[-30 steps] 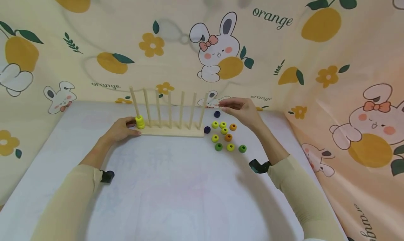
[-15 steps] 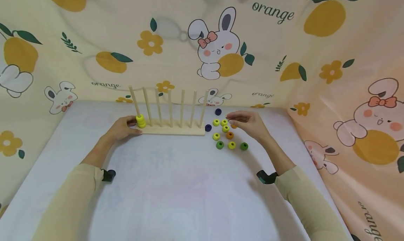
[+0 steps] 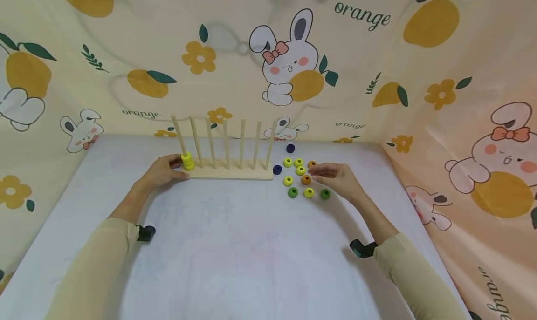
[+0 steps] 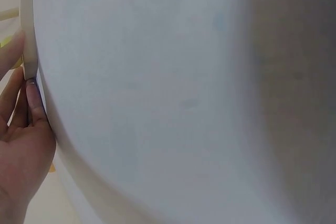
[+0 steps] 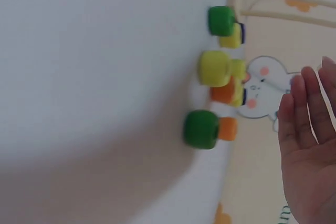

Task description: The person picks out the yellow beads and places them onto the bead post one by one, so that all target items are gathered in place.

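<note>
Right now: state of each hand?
Left hand: fingers pinch the end of the wooden peg rack.
Right hand: open, holding nothing, hovering by the loose beads.

Both arms wear pale yellow long sleeves (image 3: pixel 96 264), with a black wrist-mounted device (image 3: pixel 146 232) at each cuff.
</note>
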{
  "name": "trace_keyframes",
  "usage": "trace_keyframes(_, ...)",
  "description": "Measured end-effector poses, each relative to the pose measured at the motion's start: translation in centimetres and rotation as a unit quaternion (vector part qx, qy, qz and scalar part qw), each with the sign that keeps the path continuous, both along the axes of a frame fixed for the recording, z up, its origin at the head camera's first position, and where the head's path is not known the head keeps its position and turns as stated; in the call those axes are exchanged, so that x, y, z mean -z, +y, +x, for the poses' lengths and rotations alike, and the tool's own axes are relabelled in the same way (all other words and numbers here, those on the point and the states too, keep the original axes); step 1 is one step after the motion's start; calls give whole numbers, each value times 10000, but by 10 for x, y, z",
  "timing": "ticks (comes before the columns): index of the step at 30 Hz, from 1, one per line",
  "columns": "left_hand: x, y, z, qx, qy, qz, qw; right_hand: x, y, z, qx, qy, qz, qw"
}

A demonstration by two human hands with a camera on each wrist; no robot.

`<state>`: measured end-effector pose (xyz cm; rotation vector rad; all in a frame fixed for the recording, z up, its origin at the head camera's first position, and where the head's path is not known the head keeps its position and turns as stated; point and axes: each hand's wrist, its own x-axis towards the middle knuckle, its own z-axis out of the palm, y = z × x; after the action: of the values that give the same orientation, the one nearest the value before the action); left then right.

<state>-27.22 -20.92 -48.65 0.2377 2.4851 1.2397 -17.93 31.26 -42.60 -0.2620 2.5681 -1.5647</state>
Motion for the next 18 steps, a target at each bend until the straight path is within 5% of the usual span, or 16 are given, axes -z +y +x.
trace_keyframes(10,2,6,1,49,57,189,9998,32,19,11,102,-183,146,9997)
trace_keyframes(18,-1,0,0,-34,68,76,9999,44,17,5,46,-377,470,9982)
